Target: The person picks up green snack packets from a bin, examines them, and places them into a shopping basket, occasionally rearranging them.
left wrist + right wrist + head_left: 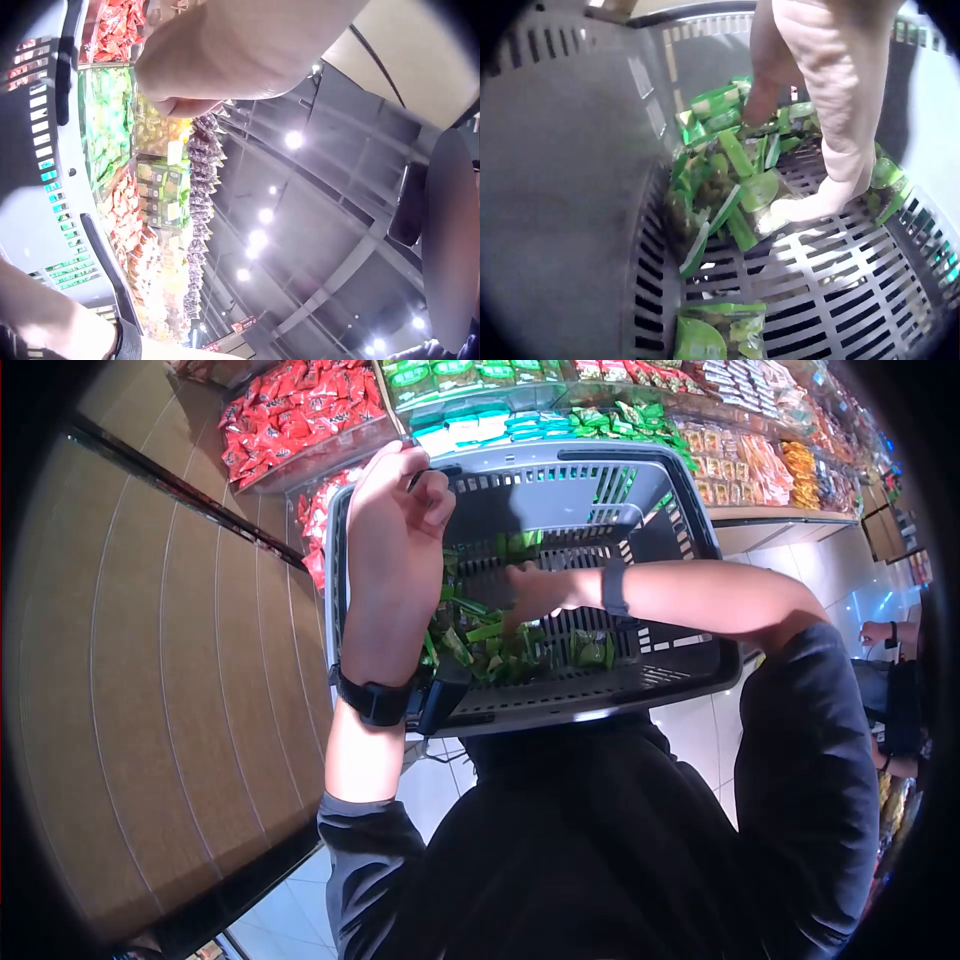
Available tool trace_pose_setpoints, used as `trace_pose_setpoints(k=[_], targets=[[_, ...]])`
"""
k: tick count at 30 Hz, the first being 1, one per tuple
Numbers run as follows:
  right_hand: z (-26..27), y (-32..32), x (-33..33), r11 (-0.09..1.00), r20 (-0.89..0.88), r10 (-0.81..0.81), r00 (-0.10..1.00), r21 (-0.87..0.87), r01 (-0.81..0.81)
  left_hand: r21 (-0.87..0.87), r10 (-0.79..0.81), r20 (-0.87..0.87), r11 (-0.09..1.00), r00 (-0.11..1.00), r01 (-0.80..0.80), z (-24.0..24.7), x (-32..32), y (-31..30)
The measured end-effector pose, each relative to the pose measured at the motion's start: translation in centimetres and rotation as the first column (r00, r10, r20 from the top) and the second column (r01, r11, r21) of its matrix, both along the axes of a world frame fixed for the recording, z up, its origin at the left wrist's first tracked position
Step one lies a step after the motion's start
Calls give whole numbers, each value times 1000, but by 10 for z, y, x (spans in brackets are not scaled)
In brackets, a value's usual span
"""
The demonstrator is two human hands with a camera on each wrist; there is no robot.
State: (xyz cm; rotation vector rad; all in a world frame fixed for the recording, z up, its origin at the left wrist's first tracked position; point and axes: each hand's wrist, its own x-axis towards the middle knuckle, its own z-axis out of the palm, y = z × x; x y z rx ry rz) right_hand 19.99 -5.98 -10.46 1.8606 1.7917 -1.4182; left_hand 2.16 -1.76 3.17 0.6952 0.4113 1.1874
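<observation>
A grey slotted shopping basket [540, 715] holds several green snack packets [490, 650], lying loose on its slotted floor. My right hand [545, 588] reaches down inside the basket among them. In the right wrist view its thumb [802, 208] touches a packet with a green label [759, 191], and the fingers [763, 101] spread apart from the thumb over the pile. Another green packet [720, 330] lies by itself nearer the camera. Above the basket's left side my left hand [395, 540] is raised, its fingers loosely curled with nothing seen in them.
Shelves of bagged snacks stand just beyond the basket, with red packets [295, 420] at left and green packets [625, 422] behind the rim. A brown slatted panel [170, 680] runs along the left. Another person's arm [890, 632] shows at far right.
</observation>
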Motion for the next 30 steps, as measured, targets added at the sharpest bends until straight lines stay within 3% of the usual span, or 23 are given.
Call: trace_pose_setpoints(k=[1, 2, 5, 6, 10, 16, 23, 28, 30], targets=[[-16, 1, -5, 978, 178, 166, 970, 100, -185, -35, 35, -14, 999, 999, -35, 6, 3, -6], [-29, -1, -4, 979, 185, 163, 969, 92, -182, -41, 31, -6, 999, 999, -31, 4, 3, -7], [-27, -8, -14, 995, 64, 48, 997, -89, -42, -21, 24, -10, 999, 1000, -25, 5, 5, -4], [-31, -9, -12, 995, 72, 51, 996, -86, -44, -19, 23, -14, 1000, 1000, -23, 5, 7, -6], [-46, -2, -6, 994, -218, 44, 975, -85, -64, -66, -18, -30, 998, 999, 16, 5, 5, -10], [-45, 0, -7, 987, -182, 138, 974, -57, -151, -80, -15, -34, 997, 999, 13, 7, 5, -16], [-58, 1, -5, 987, -362, 124, 924, -46, -151, -80, -80, -63, 994, 995, 75, 4, 11, -18], [-46, 1, -7, 975, -274, 219, 937, 87, -203, -89, -87, -68, 993, 994, 81, -4, 9, -13], [-49, 0, -9, 840, 29, 370, 929, 416, -348, -95, -47, -107, 995, 993, 36, -7, 7, -11]])
